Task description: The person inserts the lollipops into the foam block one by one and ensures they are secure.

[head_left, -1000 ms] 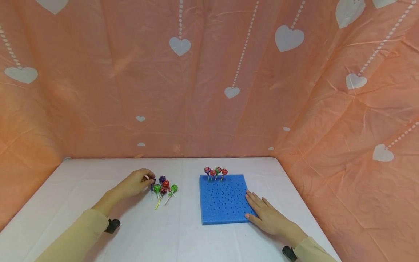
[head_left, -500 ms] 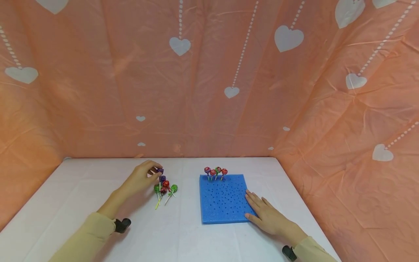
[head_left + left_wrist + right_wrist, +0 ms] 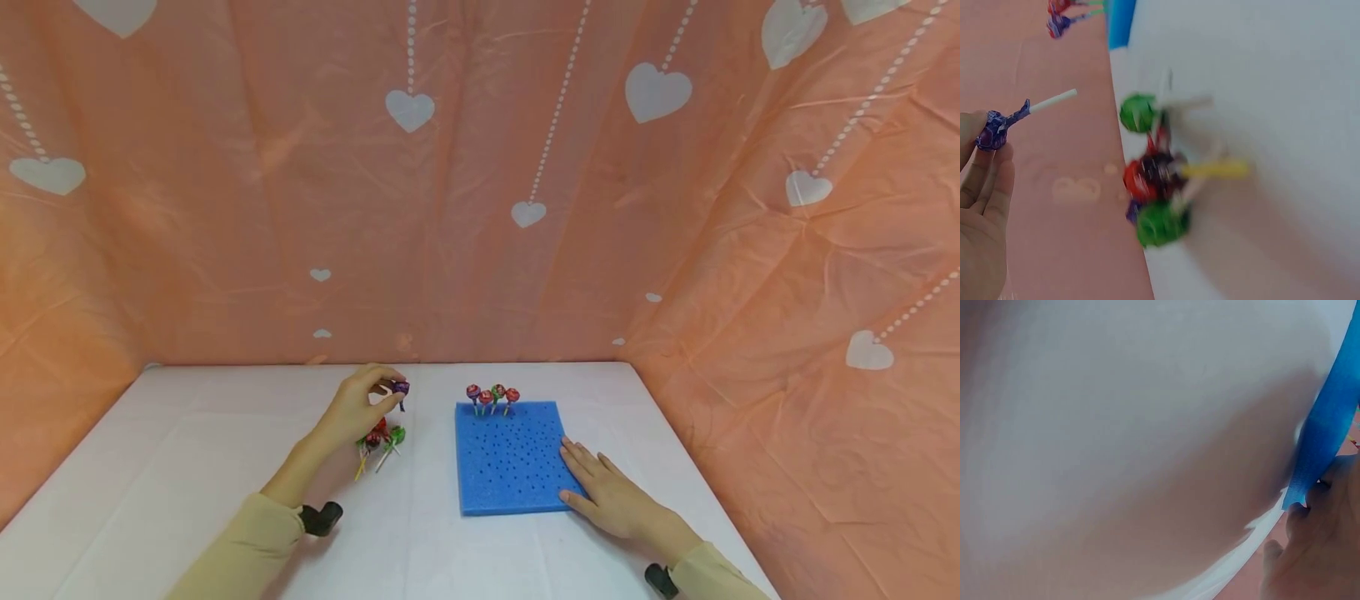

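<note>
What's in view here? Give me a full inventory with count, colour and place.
Held lollipop: 1, purple, pinched in the left hand
Loose lollipops: at least 5, green, red, dark red, purple, piled on the table
Foam: 1, blue, on the table, right of the pile
Standing lollipops: 4, mixed colours, in the foam's far edge
Table: 1, white, below everything
Backdrop: sheet count unclear, orange, behind the table
Hearts: over ten, white, on the backdrop
Wrist cameras: 2, black, at the cuffs
Sleeves: 2, beige, on the forearms
Hands: 2, left at the held lollipop, right on the foam's edge
</note>
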The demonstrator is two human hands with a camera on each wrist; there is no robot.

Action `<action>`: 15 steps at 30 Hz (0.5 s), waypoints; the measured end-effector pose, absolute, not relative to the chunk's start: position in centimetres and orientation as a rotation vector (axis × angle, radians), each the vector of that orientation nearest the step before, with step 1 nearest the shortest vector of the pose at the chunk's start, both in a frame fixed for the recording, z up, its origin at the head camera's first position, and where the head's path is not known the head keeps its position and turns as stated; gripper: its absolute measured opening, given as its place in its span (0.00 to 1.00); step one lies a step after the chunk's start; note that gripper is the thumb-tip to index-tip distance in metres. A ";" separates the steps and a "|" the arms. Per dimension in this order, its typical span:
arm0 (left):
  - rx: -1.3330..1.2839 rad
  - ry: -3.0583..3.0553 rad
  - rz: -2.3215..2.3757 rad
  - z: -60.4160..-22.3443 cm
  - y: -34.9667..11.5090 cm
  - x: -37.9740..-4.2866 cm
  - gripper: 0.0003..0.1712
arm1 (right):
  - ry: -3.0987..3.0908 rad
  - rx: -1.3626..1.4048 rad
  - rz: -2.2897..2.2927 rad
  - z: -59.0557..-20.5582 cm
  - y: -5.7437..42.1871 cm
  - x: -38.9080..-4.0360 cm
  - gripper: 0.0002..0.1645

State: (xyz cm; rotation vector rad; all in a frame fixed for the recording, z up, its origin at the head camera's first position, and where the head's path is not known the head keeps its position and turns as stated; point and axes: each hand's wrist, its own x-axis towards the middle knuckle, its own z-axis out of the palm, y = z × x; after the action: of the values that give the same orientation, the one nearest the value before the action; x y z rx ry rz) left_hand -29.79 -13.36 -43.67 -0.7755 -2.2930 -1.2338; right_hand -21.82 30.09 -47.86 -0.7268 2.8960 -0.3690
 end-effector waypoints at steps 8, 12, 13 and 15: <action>-0.806 -2.284 -1.256 -43.5 -10.3 -29.8 0.15 | 2.896 -0.744 -0.376 -48.2 30.2 -22.1 0.48; -0.853 -2.264 -1.271 -43.4 -8.7 -29.9 0.14 | 2.897 -0.747 -0.370 -48.2 30.3 -22.2 0.48; -0.865 -2.261 -1.274 -43.3 -8.2 -30.0 0.14 | 2.896 -0.751 -0.368 -48.2 30.3 -22.2 0.48; -0.884 -2.260 -1.269 -43.2 -7.4 -30.0 0.14 | 2.895 -0.756 -0.367 -48.2 30.3 -22.1 0.48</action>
State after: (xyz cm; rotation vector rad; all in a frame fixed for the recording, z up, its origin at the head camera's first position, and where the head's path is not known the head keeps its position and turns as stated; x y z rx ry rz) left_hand -30.04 -7.43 -43.22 -0.8839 -2.2597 -1.2695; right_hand -22.15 30.28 -48.20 -0.7562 2.8951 -0.3674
